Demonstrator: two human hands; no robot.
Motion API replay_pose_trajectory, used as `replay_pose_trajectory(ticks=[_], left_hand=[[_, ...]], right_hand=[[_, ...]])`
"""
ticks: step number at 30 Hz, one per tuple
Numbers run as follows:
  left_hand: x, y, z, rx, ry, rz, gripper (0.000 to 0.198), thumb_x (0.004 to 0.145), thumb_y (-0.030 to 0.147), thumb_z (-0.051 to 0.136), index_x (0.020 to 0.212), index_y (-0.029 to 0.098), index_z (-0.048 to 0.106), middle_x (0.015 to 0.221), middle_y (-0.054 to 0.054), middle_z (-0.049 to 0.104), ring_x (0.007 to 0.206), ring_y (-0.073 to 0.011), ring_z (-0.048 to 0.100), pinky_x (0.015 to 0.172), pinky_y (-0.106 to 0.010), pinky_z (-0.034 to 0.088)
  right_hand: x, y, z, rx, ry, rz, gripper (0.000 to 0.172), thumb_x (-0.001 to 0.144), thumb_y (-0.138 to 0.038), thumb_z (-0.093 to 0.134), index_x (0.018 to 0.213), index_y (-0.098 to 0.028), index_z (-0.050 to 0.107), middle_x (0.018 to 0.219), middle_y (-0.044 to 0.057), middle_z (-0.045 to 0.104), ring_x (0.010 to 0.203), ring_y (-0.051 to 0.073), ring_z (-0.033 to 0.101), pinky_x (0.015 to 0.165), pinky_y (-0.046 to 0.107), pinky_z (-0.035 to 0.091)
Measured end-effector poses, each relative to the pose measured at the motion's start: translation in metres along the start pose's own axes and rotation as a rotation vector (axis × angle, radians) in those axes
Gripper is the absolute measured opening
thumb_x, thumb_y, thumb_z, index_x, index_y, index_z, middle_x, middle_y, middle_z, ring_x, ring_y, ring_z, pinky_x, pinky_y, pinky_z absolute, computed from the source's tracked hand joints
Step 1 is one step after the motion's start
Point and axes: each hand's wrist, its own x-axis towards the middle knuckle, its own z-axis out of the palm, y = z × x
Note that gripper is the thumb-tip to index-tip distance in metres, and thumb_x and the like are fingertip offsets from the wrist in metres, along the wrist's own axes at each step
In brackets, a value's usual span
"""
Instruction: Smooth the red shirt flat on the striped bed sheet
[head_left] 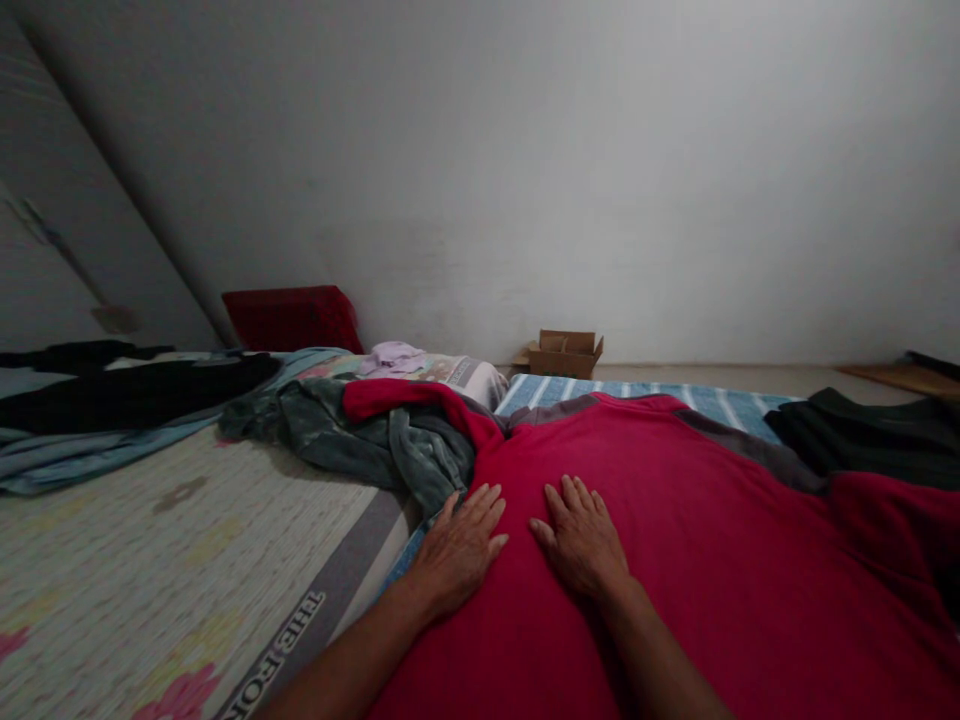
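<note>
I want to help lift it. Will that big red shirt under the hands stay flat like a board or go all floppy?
Probably floppy: the red shirt already drapes and bunches at its sleeve. It looks light, lying thin on the striped sheet. Both hands lie flat on it, so it likely slides and wrinkles if pushed.

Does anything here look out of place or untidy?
Mostly no: both hands, left hand and right hand, lie flat on the spread red garment. Only the grey-green garment beside it lies crumpled, with one red sleeve thrown over it.
</note>
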Motion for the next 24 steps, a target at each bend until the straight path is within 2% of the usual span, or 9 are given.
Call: replay_pose_trajectory(ticks=[6, 10, 13, 15, 17, 20, 24], left_hand=[[-0.002, -0.012, -0.014, 0.054, 0.003, 0.056, 0.045, 0.091, 0.025, 0.034, 0.135, 0.023, 0.042, 0.146, -0.006, 0.036, 0.135, -0.0196, 0.030, 0.109, -0.043, 0.023], [0.007, -0.003, -0.026, 0.044, 0.014, 0.043, 0.042, 0.087, 0.014, 0.034, 0.125, 0.017, 0.053, 0.138, -0.010, 0.048, 0.129, -0.0210, 0.040, 0.108, -0.045, 0.025], [0.039, 0.017, -0.030, 0.002, 0.089, 0.035, 0.038, 0.086, 0.012, 0.034, 0.116, 0.015, 0.057, 0.132, -0.012, 0.053, 0.124, -0.0204, 0.046, 0.108, -0.042, 0.028], [0.071, 0.030, -0.028, -0.062, 0.084, 0.062, 0.038, 0.086, 0.014, 0.035, 0.117, 0.015, 0.057, 0.135, -0.011, 0.050, 0.124, -0.0196, 0.046, 0.105, -0.035, 0.034], [0.107, 0.040, -0.020, -0.102, 0.075, 0.067, 0.040, 0.086, 0.014, 0.037, 0.123, 0.015, 0.053, 0.138, -0.011, 0.048, 0.127, -0.0186, 0.042, 0.107, -0.031, 0.032], [0.152, 0.044, -0.005, -0.113, 0.059, 0.007, 0.042, 0.088, 0.013, 0.032, 0.127, 0.009, 0.049, 0.138, -0.016, 0.046, 0.128, -0.0206, 0.041, 0.106, -0.032, 0.032], [0.183, 0.039, 0.011, -0.109, 0.028, -0.061, 0.044, 0.092, 0.019, 0.031, 0.132, 0.005, 0.042, 0.144, -0.019, 0.035, 0.134, -0.0237, 0.031, 0.108, -0.036, 0.027]], right_hand=[[-0.001, -0.001, -0.004, 0.017, -0.007, 0.004, 0.063, 0.091, -0.055, 0.029, 0.140, -0.016, 0.039, 0.147, 0.018, 0.028, 0.137, 0.032, 0.019, 0.109, 0.047, 0.015], [0.001, -0.002, -0.005, 0.025, -0.004, 0.006, 0.063, 0.091, -0.054, 0.029, 0.140, -0.015, 0.038, 0.147, 0.018, 0.028, 0.137, 0.032, 0.019, 0.109, 0.047, 0.014], [0.001, -0.002, -0.004, 0.024, -0.008, 0.009, 0.062, 0.091, -0.052, 0.030, 0.140, -0.016, 0.039, 0.147, 0.018, 0.028, 0.137, 0.032, 0.019, 0.109, 0.048, 0.014], [0.001, -0.002, -0.004, 0.028, -0.007, 0.007, 0.061, 0.091, -0.051, 0.031, 0.140, -0.016, 0.038, 0.147, 0.018, 0.027, 0.137, 0.032, 0.018, 0.109, 0.047, 0.014], [0.002, -0.002, -0.003, 0.037, -0.001, 0.005, 0.061, 0.091, -0.051, 0.031, 0.141, -0.015, 0.037, 0.147, 0.018, 0.027, 0.137, 0.031, 0.018, 0.109, 0.047, 0.014], [0.002, -0.001, -0.003, 0.048, 0.010, 0.008, 0.062, 0.091, -0.052, 0.031, 0.141, -0.015, 0.035, 0.148, 0.017, 0.027, 0.137, 0.031, 0.018, 0.109, 0.047, 0.015], [0.004, 0.001, -0.002, 0.055, 0.018, 0.012, 0.063, 0.090, -0.052, 0.032, 0.141, -0.016, 0.035, 0.148, 0.016, 0.027, 0.138, 0.031, 0.017, 0.109, 0.047, 0.015]])
